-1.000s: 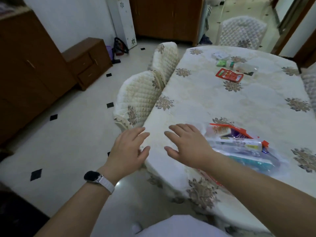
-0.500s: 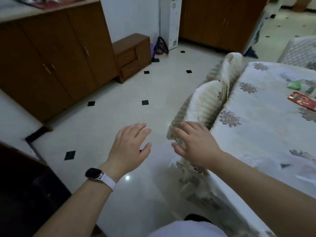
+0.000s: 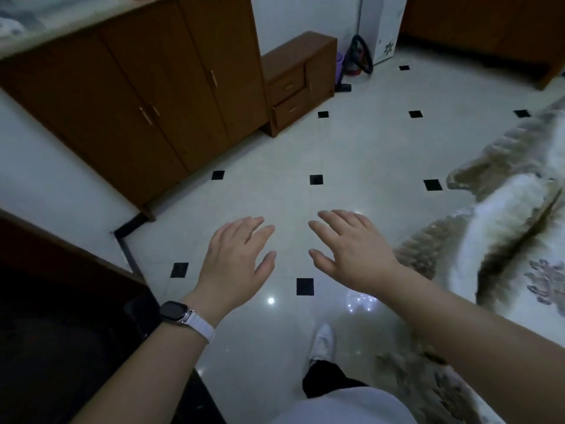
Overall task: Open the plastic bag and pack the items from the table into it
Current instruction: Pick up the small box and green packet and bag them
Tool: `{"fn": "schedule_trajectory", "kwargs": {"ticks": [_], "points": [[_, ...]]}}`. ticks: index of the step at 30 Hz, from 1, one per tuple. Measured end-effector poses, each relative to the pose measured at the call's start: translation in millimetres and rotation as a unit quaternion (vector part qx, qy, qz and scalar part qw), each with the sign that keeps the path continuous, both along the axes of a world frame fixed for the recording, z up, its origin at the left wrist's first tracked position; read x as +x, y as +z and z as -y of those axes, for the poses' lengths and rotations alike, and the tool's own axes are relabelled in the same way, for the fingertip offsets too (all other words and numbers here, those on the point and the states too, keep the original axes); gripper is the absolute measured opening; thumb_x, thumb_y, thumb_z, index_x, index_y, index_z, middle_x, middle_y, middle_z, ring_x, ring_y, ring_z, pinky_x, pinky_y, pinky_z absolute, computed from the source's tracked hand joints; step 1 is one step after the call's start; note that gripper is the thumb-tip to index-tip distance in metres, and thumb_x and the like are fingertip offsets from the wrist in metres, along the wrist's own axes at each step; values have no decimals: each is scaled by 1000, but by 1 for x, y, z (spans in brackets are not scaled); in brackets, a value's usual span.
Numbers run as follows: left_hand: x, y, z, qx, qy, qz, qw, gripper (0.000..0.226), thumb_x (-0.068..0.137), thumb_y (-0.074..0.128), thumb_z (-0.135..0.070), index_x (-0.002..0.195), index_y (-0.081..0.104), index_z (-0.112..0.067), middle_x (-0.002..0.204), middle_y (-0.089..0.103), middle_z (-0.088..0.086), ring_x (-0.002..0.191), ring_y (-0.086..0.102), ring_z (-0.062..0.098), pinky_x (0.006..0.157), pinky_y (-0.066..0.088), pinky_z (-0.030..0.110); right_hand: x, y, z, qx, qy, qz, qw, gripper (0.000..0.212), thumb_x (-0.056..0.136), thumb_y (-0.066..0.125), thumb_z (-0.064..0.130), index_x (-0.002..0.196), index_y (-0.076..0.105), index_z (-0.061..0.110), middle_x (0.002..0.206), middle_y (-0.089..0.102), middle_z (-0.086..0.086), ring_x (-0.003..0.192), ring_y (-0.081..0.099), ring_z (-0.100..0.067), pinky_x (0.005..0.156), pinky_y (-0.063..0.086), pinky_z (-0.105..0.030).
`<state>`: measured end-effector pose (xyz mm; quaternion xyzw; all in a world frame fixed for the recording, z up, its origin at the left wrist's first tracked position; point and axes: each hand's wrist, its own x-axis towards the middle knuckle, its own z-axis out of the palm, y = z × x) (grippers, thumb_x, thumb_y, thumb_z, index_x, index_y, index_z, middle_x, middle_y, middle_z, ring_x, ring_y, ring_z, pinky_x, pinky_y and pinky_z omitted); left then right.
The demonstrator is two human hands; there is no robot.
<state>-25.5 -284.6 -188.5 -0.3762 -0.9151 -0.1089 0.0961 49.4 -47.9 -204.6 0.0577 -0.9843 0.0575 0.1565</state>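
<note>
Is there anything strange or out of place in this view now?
Nothing is spilled or broken. What is odd for packing: both hands, left hand and right hand, hover empty and open over the tiled floor, and no plastic bag is in view.

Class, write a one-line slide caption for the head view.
Both empty hands, left hand and right hand, hover open over the tiled floor, beside the table's edge.

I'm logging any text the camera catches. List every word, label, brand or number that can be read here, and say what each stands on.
None can be read.
Watch on the left wrist: its face is dark, nothing shown.
White box by the far wall: a flower-like mark only, no letters that can be made out.
Papers on top of the brown cabinet: too blurred to tell.
Patterned cloth at the right: flower pattern, no words.
</note>
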Motion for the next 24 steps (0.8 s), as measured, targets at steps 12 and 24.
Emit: {"fn": "schedule_trajectory", "kwargs": {"ticks": [12,24], "points": [[-172,37,-80,-37,2,-24,999,46,93,49,-41,132,60,-18,135,58,7,123,53,27,103,41,44,-171,38,-75,-10,-4,-27,1000,52,89,45,50,124,62,14,128,62,-10,116,56,-32,97,44,-43],[-355,10,-183,13,-106,-25,994,46,91,50,-40,128,62,-15,137,58,9,127,51,30,105,40,49,-306,20,-164,34,-85,-13,996,50,88,48,49,120,64,14,127,62,-9,114,57,-32,94,46,-43]]}}
